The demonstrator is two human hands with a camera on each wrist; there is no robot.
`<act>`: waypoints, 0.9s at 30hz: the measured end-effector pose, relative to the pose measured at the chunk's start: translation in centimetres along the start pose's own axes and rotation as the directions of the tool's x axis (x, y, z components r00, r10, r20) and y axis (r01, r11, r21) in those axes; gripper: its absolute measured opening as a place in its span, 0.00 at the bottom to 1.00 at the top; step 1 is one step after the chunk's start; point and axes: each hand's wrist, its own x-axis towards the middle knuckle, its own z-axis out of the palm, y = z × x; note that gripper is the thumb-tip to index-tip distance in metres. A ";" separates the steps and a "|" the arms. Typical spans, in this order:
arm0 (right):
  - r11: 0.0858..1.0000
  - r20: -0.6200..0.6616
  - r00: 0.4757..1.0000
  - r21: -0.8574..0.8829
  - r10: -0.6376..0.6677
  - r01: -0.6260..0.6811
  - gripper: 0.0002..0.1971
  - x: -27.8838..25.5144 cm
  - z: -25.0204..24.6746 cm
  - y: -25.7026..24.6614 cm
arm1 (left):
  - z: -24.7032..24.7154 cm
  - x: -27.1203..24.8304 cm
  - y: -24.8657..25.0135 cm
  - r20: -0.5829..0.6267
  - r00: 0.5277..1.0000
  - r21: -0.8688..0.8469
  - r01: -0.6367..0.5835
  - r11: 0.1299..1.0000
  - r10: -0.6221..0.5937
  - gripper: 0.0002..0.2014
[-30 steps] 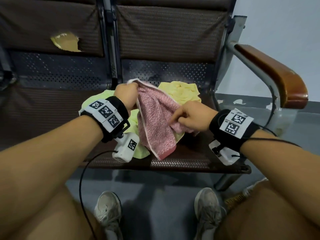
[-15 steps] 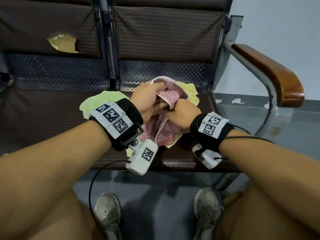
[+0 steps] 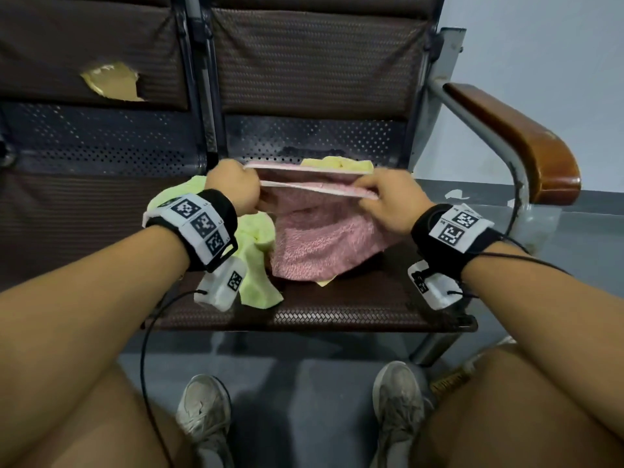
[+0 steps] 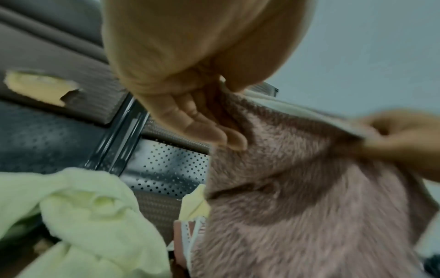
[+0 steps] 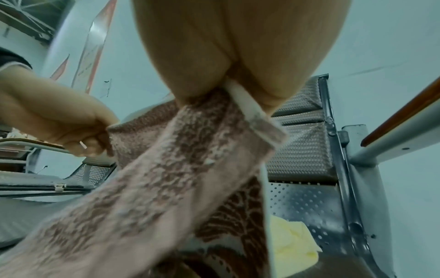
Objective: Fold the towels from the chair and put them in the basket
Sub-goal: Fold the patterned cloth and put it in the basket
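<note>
Background was a pale wall in the upper right of the frame, with a row of brown seats in front of it. Two seats showed in the head view; the chair in the middle had a woven brown pad and one wooden armrest at the right. The seat on the left had one tear in its backrest with yellow foam showing.

Counted three towels on the chair. One pink towel was held up over the seat, stretched between both hands with two pale edges running side by side along the top. The left hand had its grip clenched on the towel's left end, and in the left wrist view the fingers lay flat against the fuzzy cloth with the thumb pinching from the other side. The right hand was grasping the right end, thumb and fingers closed on the white hem in the right wrist view. The towel's lower part sagged down to the seat.

One light green towel lay crumpled at the left of the pink one, partly under the left wrist. One yellow towel sat bunched behind it toward the backrest.

Two grey sneakers stood on the floor at the bottom of the frame. No basket that I could spot in any view.
</note>
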 end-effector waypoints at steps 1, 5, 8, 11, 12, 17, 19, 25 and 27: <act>1.000 0.120 0.993 -0.007 0.020 -0.019 0.06 -0.3 0.4 0.0 | -0.2 0.3 0.0 -0.070 0.998 -0.015 -0.010 1.000 0.009 0.19; 0.985 0.386 0.910 -0.136 0.152 -0.107 0.18 -0.9 2.1 0.2 | -0.4 0.2 -0.5 -0.055 0.995 -0.178 -0.091 0.980 0.083 0.27; 0.975 0.271 0.945 -0.172 0.181 -0.138 0.14 -0.5 2.0 0.5 | -0.4 0.2 -1.0 -0.046 0.996 -0.219 -0.090 0.972 0.082 0.16; 0.991 0.013 0.994 -0.083 0.104 -0.103 0.07 -0.1 1.0 0.9 | -0.7 -0.4 -1.1 -0.054 0.998 -0.170 -0.048 0.984 0.039 0.10; 0.996 -0.025 0.998 -0.061 0.058 -0.060 0.07 0.0 0.7 1.0 | -0.7 -0.3 -1.3 -0.072 0.996 -0.158 -0.059 0.986 0.048 0.10; 0.980 0.258 0.957 -0.179 0.133 -0.087 0.07 -0.5 2.1 0.8 | -1.0 -0.2 -0.2 -0.103 0.991 -0.242 -0.109 0.964 0.086 0.16; 0.971 0.364 0.911 -0.203 0.192 -0.123 0.18 -0.7 2.7 1.4 | -1.1 -0.2 0.0 -0.128 0.991 -0.325 -0.084 0.942 0.044 0.13; 0.970 0.212 0.947 -0.078 0.240 -0.229 0.07 -0.3 2.6 3.1 | -1.8 0.8 -1.2 -0.171 0.984 -0.410 -0.024 0.912 -0.051 0.16; 0.975 0.151 0.964 0.015 0.218 -0.223 0.10 -0.5 2.2 3.6 | -2.3 1.1 -1.7 -0.181 0.981 -0.386 -0.012 0.923 -0.063 0.18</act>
